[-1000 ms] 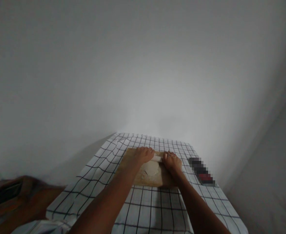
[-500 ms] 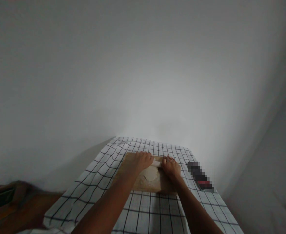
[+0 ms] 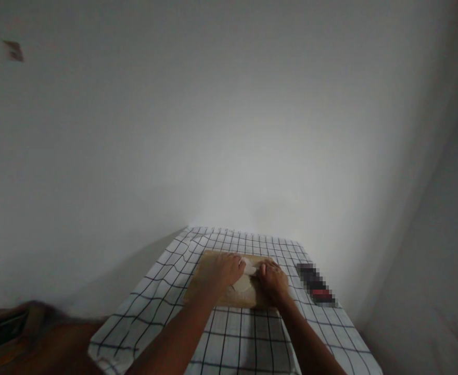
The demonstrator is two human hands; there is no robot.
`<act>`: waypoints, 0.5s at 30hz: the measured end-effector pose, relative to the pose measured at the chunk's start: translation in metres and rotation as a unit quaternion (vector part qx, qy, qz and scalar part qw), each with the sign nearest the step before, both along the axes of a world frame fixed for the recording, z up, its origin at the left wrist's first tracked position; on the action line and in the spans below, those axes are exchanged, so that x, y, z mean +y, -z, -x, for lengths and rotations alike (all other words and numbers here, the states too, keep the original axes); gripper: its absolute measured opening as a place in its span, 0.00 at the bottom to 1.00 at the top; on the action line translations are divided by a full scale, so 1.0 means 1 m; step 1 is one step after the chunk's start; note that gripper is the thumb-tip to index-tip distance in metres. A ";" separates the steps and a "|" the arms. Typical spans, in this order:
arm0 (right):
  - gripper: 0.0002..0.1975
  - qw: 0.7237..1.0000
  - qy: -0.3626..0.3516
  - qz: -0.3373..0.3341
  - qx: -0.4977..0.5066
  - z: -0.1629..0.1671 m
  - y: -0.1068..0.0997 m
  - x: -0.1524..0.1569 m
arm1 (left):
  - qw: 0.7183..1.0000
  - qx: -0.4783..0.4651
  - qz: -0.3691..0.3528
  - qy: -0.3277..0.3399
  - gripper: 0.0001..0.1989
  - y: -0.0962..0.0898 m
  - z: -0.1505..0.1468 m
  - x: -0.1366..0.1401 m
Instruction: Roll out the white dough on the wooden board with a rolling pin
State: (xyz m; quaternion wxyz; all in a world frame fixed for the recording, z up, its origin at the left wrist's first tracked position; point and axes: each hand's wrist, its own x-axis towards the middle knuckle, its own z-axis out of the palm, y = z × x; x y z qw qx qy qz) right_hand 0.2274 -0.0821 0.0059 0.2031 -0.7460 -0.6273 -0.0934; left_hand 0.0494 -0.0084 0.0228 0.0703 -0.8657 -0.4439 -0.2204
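My left hand [image 3: 229, 269] and my right hand [image 3: 274, 280] are closed over the two ends of a pale rolling pin [image 3: 251, 270], whose middle shows between them. Under the pin lies a flattened sheet of whitish dough [image 3: 243, 285], showing on both its far and near sides. The dough rests on a wooden board [image 3: 232, 301] dusted with what looks like flour. My fingers and forearms hide the pin's ends and parts of the board.
A white tablecloth with dark checks [image 3: 229, 333] covers the table, which meets a plain wall [image 3: 229, 130]. On the right lies a dark, blurred-out object with a red band [image 3: 321, 293]. Brown furniture [image 3: 29, 333] stands low at the left.
Both hands have drawn the rolling pin a little towards me over the dough, so more dough shows beyond it. The camera view has shifted slightly.
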 end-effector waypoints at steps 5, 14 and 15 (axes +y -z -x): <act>0.19 1.000 -0.008 0.008 0.009 0.005 -0.004 -0.011 | 1.000 0.004 0.001 0.003 0.19 -0.007 0.005 -0.014; 0.18 1.000 -0.008 0.007 0.003 0.008 -0.006 -0.016 | 1.000 0.009 0.007 0.001 0.19 -0.006 0.006 -0.015; 0.17 1.000 -0.013 0.005 -0.008 0.008 -0.006 -0.014 | 1.000 0.007 0.005 0.002 0.19 -0.005 0.005 -0.013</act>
